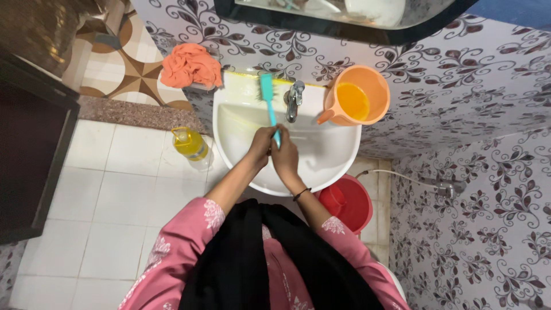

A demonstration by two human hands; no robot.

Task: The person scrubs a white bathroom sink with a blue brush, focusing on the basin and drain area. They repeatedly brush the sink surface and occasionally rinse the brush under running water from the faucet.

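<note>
Both hands grip the handle of a turquoise scrubbing brush [267, 95] over a white wash basin [338, 155]. My left hand [261, 146] holds the handle's near end from the left. My right hand [285, 154] closes on it from the right, a dark bangle on that wrist. The brush head rests on the basin's back ledge, just left of the metal tap [294, 99].
An orange jug [356, 96] stands on the basin's right ledge and an orange cloth [190, 66] lies at its left corner. A yellow bottle [190, 143] sits on the tiled floor to the left, and a red bucket [347, 201] under the basin. Patterned walls close in on the right.
</note>
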